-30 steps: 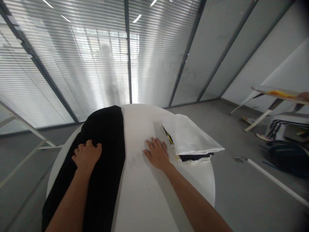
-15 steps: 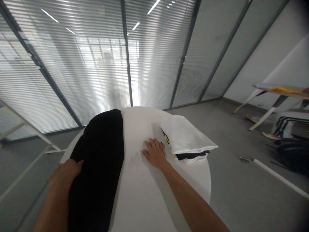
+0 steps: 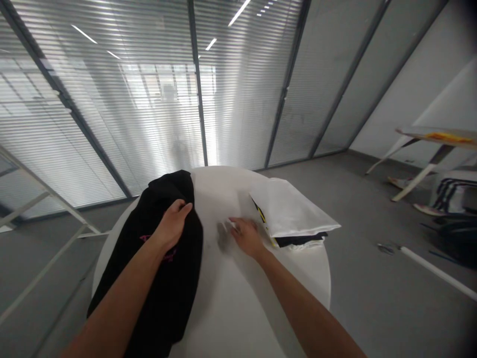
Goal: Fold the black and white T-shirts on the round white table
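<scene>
A folded black garment (image 3: 160, 298) lies lengthwise over the left side of the round white table (image 3: 219, 318), with a pink print (image 3: 169, 256) partly showing under my forearm. My left hand (image 3: 173, 226) is closed on the cloth close to the garment's right edge, thumb against fingers. Over the middle of the table is my right hand (image 3: 246, 236), holding nothing, its fingers apart and slightly bent. Just to its right sits a stack of folded cloth with a white piece (image 3: 290, 209) on top and black and yellow edges below.
Glass partitions with blinds (image 3: 238, 99) rise behind the table. A white metal frame (image 3: 55, 199) stands at the left. On the right are another table (image 3: 432, 136) with something yellow on it, a dark bag (image 3: 454, 243) and a white pole (image 3: 436, 271) low down.
My left hand has moved right, from the garment's left edge to near its right edge, and the pink print has come into view. My right hand's fingers have lifted and bent.
</scene>
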### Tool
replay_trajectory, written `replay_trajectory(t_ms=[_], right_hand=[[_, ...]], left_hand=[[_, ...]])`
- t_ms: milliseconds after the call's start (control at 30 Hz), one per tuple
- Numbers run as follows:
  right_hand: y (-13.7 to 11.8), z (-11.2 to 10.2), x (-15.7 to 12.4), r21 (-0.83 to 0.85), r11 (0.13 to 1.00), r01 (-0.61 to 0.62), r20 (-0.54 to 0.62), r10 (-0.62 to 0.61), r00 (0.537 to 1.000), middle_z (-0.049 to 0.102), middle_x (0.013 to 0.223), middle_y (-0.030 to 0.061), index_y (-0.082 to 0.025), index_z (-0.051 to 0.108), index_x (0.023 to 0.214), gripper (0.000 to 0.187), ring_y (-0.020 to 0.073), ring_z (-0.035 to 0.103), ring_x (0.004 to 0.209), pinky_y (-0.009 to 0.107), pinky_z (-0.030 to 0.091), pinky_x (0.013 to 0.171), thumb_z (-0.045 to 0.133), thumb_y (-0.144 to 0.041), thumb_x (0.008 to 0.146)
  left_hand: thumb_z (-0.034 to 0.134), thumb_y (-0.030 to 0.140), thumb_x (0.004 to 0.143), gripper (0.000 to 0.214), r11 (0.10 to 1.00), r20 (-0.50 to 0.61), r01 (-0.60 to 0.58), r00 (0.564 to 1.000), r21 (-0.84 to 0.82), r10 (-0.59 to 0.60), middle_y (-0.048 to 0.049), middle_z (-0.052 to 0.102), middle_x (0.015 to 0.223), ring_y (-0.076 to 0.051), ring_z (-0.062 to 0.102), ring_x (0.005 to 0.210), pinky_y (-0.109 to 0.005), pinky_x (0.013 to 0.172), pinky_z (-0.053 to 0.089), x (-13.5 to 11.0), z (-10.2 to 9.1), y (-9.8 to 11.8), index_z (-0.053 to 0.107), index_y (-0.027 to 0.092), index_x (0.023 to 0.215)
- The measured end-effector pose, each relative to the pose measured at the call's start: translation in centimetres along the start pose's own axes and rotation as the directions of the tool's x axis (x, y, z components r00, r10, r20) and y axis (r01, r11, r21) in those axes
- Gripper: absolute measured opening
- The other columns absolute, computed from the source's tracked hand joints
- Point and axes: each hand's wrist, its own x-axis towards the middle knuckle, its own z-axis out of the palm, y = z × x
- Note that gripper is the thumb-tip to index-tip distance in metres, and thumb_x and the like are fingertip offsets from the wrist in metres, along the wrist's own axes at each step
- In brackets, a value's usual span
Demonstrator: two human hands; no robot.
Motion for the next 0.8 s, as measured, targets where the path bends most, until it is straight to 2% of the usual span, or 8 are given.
replay_trajectory(t_ms=[133, 233, 300, 433, 533, 600, 700, 800], right_hand=[[-2.1, -2.7, -0.6, 0.618, 0.771, -0.155, 0.074, 0.139, 0.987, 0.066, 0.104, 0.0050, -0.024, 0.051, 0.126, 0.042, 0.0183, 0.062, 0.090, 0.033, 0.051, 0.078, 0.044, -0.041, 0.089], [-3.7, -4.9, -2.0, 0.767, 0.560, -0.313, 0.235, 0.210, 0.949, 0.064, 0.107, 0.0026, -0.032, 0.047, 0.130, 0.045, 0.0169, 0.062, 0.082, 0.027, 0.051, 0.059, 0.044, -0.045, 0.087], [-4.3, -5.8, -3.0, 0.761, 0.513, -0.396, 0.317, 0.238, 0.918, 0.063, 0.110, 0.0020, -0.036, 0.045, 0.131, 0.047, 0.0173, 0.063, 0.079, 0.027, 0.051, 0.054, 0.046, -0.051, 0.086], [-4.7, -6.5, -4.4, 0.675, 0.611, -0.414, 0.327, 0.255, 0.910, 0.061, 0.106, 0.0016, -0.035, 0.034, 0.137, 0.071, 0.0151, 0.062, 0.064, 0.025, 0.049, 0.040, 0.066, -0.045, 0.074], [-4.2, -7.1, -4.6, 0.665, 0.628, -0.404, 0.267, 0.306, 0.914, 0.058, 0.085, -0.0037, -0.027, 0.038, 0.132, 0.066, 0.0069, 0.045, 0.041, 0.021, 0.041, 0.032, 0.064, -0.036, 0.073], [-3.5, -7.9, -4.4, 0.680, 0.614, -0.400, 0.223, 0.346, 0.911, 0.053, 0.073, -0.0071, -0.023, 0.044, 0.124, 0.052, 0.0045, 0.037, 0.036, 0.021, 0.040, 0.032, 0.059, -0.032, 0.074], [-2.6, -8.6, -4.4, 0.609, 0.664, -0.433, 0.213, 0.388, 0.897, 0.050, 0.067, -0.0082, -0.022, 0.045, 0.119, 0.044, 0.0046, 0.035, 0.036, 0.021, 0.041, 0.034, 0.052, -0.026, 0.075], [-2.0, -9.2, -4.4, 0.443, 0.789, -0.426, 0.190, 0.382, 0.905, 0.054, 0.071, -0.0053, -0.023, 0.045, 0.120, 0.043, 0.0065, 0.043, 0.041, 0.020, 0.042, 0.036, 0.046, -0.021, 0.077]], left_hand=[[0.065, 0.027, 0.074, 0.018, 0.926, 0.219, -0.010, 0.971, -0.378, 0.100, 0.0032, 0.058, 0.072, -0.010, 0.057, 0.066, -0.024, 0.067, 0.046, -0.2, 7.5, 1.1, 0.057, 0.019, 0.088], [0.067, 0.016, 0.071, 0.040, 0.913, 0.402, 0.070, 0.909, -0.402, 0.107, -0.0027, 0.067, 0.089, -0.013, 0.063, 0.082, -0.028, 0.081, 0.046, -1.4, 10.2, 1.1, 0.061, 0.017, 0.110], [0.068, 0.016, 0.071, 0.045, 0.886, 0.472, 0.128, 0.874, -0.445, 0.111, -0.0068, 0.069, 0.103, -0.017, 0.063, 0.094, -0.032, 0.089, 0.044, -2.3, 10.3, 0.7, 0.062, 0.017, 0.116], [0.063, 0.022, 0.075, 0.045, 0.902, 0.495, 0.117, 0.861, -0.416, 0.117, -0.0092, 0.067, 0.113, -0.021, 0.060, 0.108, -0.034, 0.096, 0.040, -3.5, 8.4, -0.7, 0.062, 0.017, 0.120], [0.056, 0.029, 0.080, 0.031, 0.997, 0.411, -0.017, 0.912, 0.069, -0.012, -0.0070, 0.070, 0.098, -0.022, 0.062, 0.097, -0.033, 0.087, 0.042, -4.5, 6.2, -2.0, 0.067, 0.019, 0.107], [0.053, 0.036, 0.083, 0.024, 0.917, 0.390, -0.067, 0.915, 0.392, -0.100, -0.0076, 0.069, 0.088, -0.023, 0.063, 0.085, -0.033, 0.077, 0.042, -5.5, 5.0, -2.6, 0.068, 0.019, 0.091], [0.051, 0.040, 0.084, 0.026, 0.813, 0.506, -0.192, 0.851, 0.549, -0.141, -0.0071, 0.067, 0.080, -0.021, 0.062, 0.073, -0.031, 0.066, 0.040, -7.3, 4.3, -2.2, 0.064, 0.019, 0.077], [0.048, 0.039, 0.087, 0.027, 0.823, 0.614, -0.297, 0.785, 0.485, -0.079, -0.0040, 0.063, 0.074, -0.017, 0.058, 0.067, -0.028, 0.061, 0.039, -9.4, 5.6, -0.7, 0.058, 0.018, 0.073]])
